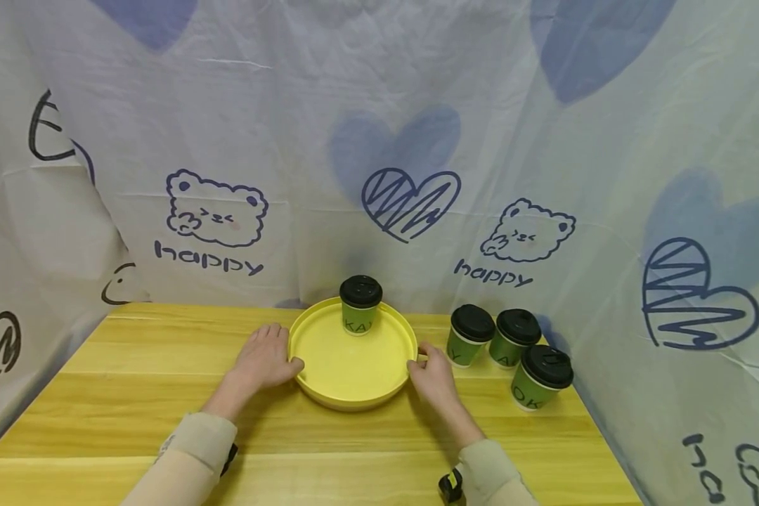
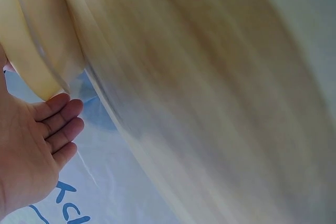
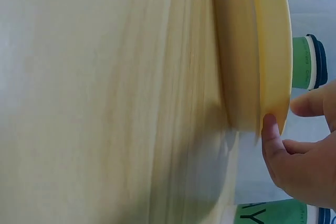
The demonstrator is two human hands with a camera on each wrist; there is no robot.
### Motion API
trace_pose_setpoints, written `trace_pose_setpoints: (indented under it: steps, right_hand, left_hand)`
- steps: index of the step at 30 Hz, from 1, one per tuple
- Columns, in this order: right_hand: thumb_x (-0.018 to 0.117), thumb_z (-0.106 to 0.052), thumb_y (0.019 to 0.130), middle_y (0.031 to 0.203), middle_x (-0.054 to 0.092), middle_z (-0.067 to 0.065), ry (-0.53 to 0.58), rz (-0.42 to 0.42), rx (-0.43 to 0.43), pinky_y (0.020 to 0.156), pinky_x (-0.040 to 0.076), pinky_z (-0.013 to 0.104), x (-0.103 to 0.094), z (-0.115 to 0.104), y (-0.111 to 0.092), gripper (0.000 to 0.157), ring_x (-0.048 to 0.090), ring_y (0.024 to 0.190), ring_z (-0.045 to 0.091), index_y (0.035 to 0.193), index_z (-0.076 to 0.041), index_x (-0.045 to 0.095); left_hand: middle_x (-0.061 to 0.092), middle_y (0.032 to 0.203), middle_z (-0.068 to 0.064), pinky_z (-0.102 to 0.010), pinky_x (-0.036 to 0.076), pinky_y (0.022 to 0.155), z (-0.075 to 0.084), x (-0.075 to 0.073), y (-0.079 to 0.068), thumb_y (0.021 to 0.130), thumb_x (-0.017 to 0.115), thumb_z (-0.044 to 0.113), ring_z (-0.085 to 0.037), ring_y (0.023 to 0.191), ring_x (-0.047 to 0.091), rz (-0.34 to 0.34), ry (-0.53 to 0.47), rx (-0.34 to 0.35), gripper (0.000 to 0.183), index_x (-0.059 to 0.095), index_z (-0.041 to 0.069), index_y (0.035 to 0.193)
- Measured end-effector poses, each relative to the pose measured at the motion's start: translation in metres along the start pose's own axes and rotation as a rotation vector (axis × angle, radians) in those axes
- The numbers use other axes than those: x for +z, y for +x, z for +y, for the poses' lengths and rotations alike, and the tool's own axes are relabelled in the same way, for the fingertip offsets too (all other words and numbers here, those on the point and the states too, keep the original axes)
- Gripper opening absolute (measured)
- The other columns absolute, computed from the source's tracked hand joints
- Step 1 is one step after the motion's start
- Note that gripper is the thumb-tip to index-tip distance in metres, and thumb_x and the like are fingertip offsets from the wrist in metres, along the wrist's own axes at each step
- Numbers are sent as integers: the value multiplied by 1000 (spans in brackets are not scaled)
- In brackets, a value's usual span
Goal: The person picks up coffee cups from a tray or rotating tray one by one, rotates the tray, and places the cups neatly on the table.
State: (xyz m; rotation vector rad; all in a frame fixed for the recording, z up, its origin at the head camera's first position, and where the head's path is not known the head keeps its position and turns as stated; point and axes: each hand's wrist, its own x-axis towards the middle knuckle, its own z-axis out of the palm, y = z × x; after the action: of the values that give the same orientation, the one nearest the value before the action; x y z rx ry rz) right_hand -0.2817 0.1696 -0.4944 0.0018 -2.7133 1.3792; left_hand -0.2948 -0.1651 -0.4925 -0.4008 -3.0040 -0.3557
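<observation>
- The left hand [image 1: 266,357] held one side of a shiny, round yellow tray [image 1: 348,376], with its thumb on the edge and its other fingers loose.
- The right hand [image 1: 434,376] pinched the other side with its thumb and pointing finger. One hand on each side was probably meant to stop it tipping.
- The tray was on the yellow wooden table [image 1: 329,457], near its back edge.
- A black-lidded green paper cup [image 1: 358,320] stood toward the tray's back, where the rim might stop it sliding off.
- Three more black-lidded green cups [image 1: 504,353] stood close together on the right, maybe to stay out of the way.
- Behind hung a white cloth with blue hearts [image 1: 316,84].
</observation>
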Motion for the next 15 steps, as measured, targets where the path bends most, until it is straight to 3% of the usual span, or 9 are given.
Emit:
trace_pose_setpoints:
  steps: [8, 15]
  right_hand:
    - [59, -3, 94, 140, 60, 26, 51, -20, 36, 82, 59, 36, 1, 2, -1, 54, 66, 112, 33, 145, 12, 50]
    - [60, -4, 96, 140, 60, 24, 62, -23, 61, 80, 58, 33, 1, 1, -3, 54, 65, 111, 30, 146, 10, 50]
  left_hand:
    - [54, 126, -30, -59, 40, 110, 0, -1, -1, 89, 62, 40, -46, 119, 49, -23, -26, -20, 71, 51, -16, 131]
    - [50, 134, -35, -64, 32, 116, 6, -8, 0, 96, 59, 36, -51, 130, 44, -82, -146, -121, 67, 48, -17, 136]
